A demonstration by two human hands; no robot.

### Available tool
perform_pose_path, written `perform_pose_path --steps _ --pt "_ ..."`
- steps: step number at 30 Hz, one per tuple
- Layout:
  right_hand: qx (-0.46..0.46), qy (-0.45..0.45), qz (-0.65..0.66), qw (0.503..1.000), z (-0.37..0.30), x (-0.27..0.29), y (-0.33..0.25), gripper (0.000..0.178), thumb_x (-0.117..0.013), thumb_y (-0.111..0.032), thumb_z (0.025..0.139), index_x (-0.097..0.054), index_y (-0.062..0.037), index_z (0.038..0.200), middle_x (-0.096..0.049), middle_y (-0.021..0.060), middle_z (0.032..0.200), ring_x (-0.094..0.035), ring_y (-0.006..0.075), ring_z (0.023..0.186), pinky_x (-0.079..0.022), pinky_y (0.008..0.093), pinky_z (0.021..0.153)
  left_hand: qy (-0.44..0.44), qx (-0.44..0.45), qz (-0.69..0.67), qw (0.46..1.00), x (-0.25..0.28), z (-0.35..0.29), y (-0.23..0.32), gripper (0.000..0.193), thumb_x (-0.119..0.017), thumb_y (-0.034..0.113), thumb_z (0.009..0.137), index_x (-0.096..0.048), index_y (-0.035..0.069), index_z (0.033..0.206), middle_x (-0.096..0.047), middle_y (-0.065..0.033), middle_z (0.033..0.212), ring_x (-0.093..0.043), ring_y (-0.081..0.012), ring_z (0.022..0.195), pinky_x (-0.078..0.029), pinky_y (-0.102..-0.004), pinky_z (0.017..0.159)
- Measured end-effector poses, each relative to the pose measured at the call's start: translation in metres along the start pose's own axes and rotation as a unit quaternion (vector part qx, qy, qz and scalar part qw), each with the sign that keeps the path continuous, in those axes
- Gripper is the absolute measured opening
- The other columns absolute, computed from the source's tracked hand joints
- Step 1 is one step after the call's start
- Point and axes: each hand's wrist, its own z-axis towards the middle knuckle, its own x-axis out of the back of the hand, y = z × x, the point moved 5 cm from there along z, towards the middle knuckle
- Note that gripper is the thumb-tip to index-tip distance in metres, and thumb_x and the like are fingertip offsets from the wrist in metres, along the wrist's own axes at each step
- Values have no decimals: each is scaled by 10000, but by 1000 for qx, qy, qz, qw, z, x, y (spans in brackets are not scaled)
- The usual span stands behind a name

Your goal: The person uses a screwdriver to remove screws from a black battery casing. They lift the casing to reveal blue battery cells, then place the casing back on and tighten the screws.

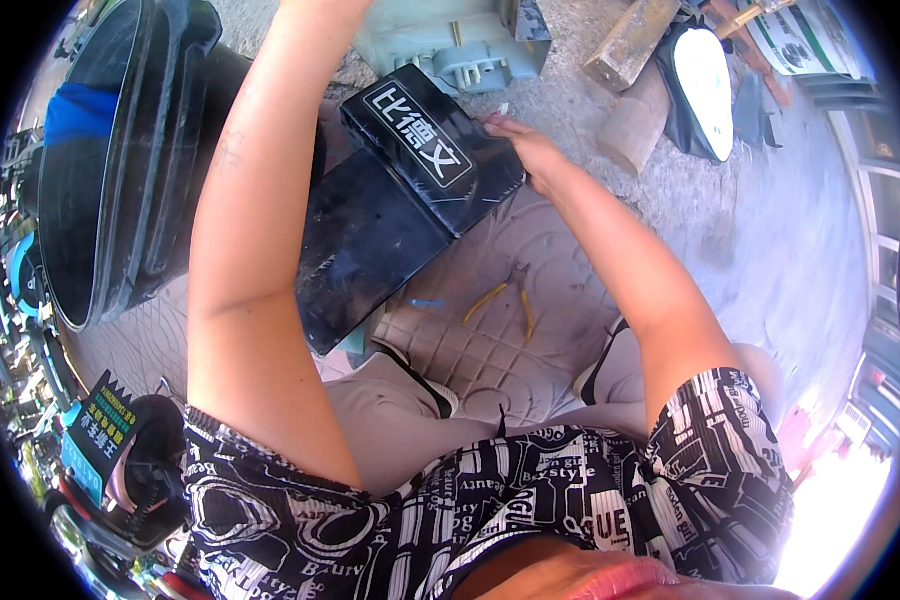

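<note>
A black L-shaped case point(370, 240) with white lettering on its raised end stands tilted before me. My right hand point(532, 150) is closed on the right edge of that raised end; its thumb is hidden. A small white bit shows by the fingertips. My left forearm point(255, 190) reaches up past the case's left side, and its hand lies beyond the top edge of the picture. Between my knees, yellow-handled pliers point(510, 300) lie with handles spread on a brown quilted mat point(450, 350). Near them is a thin blue strip point(427, 302).
At the left stands a large black tub point(100, 240) with blue cloth point(80, 112) inside. Beyond the case is a grey-green plastic housing point(470, 60). Wooden blocks point(630, 45) and a white teardrop-shaped piece point(703, 90) lie at the far right. A white bucket point(800, 40) stands behind them.
</note>
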Motion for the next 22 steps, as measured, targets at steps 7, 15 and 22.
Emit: perform_pose_path --steps 7,15,22 --pt "87 -20 -60 994 3 8 9 303 -613 -109 900 -621 -21 1190 -650 48 1089 -590 118 961 -466 250 849 -2 36 42 998 -4 10 -1 472 -763 137 652 -542 94 1066 -547 -94 1119 -505 -289 1104 -367 -475 898" --pt "147 -15 -106 983 5 16 26 310 -595 -40 889 -619 -12 1197 -635 57 1148 -572 119 997 -451 258 885 129 -36 24 991 -37 2 -3 736 -697 64 678 -425 124 1359 -429 -112 1296 -356 -298 1288 -192 -498 1104" --pt "183 -19 -209 961 0 16 26 348 -641 -74 868 -626 -87 1216 -622 79 1196 -565 136 1039 -429 282 941 39 40 62 997 -50 13 -10 787 -685 102 708 -368 197 1421 -381 -95 1357 -233 -320 1358 -161 -529 1119"
